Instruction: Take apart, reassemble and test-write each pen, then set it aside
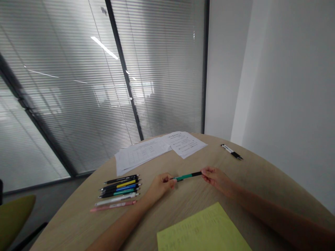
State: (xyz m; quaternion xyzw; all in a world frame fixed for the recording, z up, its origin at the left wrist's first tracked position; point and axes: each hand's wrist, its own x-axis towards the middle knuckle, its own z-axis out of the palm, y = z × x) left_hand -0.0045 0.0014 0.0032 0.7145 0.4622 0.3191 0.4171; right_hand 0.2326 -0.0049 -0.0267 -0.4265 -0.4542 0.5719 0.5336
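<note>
A green pen with a black grip (187, 176) is stretched between my two hands, above the middle of the table. My left hand (162, 184) pinches its green end, where the clip is. The black end sits between the thumb and fingers of my right hand (216, 177). To the left of my left hand lies a row of several pens (120, 188), side by side, in black, yellow, blue, green, white and pink. A yellow sheet of paper with handwriting (201, 232) lies nearest to me, below both hands.
White printed sheets (143, 153) overlap at the far side of the round wooden table (264, 181). White-and-black pens (232, 152) lie at the right. A green chair (15, 216) stands at the lower left, and glass panels with blinds (167, 69) rise behind the table.
</note>
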